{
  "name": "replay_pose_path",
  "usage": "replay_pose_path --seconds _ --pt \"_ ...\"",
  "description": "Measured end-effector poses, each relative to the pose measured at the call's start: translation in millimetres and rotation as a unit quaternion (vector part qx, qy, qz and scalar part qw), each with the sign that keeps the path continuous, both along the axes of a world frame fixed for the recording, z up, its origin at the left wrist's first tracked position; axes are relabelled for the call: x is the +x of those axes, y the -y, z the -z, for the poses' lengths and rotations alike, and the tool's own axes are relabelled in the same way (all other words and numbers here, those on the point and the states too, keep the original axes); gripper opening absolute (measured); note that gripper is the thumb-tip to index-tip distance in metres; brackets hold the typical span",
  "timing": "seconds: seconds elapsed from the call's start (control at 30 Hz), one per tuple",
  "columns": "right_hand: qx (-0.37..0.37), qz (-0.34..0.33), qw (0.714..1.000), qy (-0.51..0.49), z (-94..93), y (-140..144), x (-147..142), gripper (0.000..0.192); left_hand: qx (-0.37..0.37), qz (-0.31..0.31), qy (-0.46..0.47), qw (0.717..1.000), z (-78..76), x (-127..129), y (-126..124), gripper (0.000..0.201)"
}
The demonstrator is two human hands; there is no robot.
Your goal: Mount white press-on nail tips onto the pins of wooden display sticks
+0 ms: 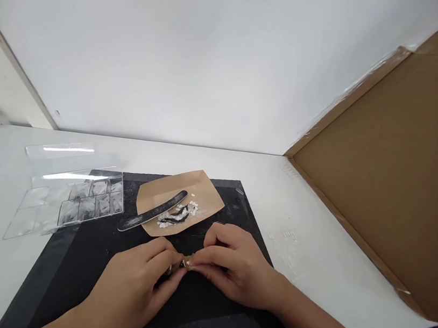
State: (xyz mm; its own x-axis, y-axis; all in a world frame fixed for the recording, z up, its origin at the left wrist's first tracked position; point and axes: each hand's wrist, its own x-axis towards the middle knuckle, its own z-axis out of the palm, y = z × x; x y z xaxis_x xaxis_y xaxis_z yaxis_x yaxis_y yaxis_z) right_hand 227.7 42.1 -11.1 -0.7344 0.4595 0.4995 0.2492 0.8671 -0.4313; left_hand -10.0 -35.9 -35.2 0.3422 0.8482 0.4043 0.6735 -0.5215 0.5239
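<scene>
Pinching a tiny piece between both sets of fingertips, head view: left hand [133, 282] and right hand [229, 266] meet over the black mat [77, 269], fingers closed together on a small item [185, 262] at the point where thumbs and forefingers touch. It's too small to identify for sure; reads as a pale nail tip with something dark and metallic under the left thumb, possibly a small tool, can't confirm. Step in hand looks like fine work on that single piece, held just above the mat near its middle, in front of the brown paper sheet [182, 197]. Long axis of the piece seems to run roughly left-right, from one hand to the other, the pale end toward the right fingertips; tilt not readable. On the paper: a dark nail file [153, 210], lying diagonal, low end left on the mat, high end right, plus a scatter of white chips [179, 215] just beside it. Clear compartment box [75, 201] sits left, partly on the mat, partly on the white table [314, 237], lid open behind it, pale tips in several cells. Cardboard panel [397, 173] stands along the right. Next move, my call: needs a steady pinch and small controlled force; the piece is light and could flick away.
</scene>
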Motion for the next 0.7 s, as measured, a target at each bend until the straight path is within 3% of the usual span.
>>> replay_pose_path --seconds 0.27,0.7 --pt "0.017 0.013 0.999 0.032 -1.7 2.9 -0.2 0.007 -0.075 -0.016 0.060 0.995 9.5 1.1 -1.0 0.007" --pt "0.018 0.018 0.998 0.049 0.8 3.3 -3.0 0.010 -0.114 -0.019 0.094 0.989 9.0 6.2 -0.2 0.015"
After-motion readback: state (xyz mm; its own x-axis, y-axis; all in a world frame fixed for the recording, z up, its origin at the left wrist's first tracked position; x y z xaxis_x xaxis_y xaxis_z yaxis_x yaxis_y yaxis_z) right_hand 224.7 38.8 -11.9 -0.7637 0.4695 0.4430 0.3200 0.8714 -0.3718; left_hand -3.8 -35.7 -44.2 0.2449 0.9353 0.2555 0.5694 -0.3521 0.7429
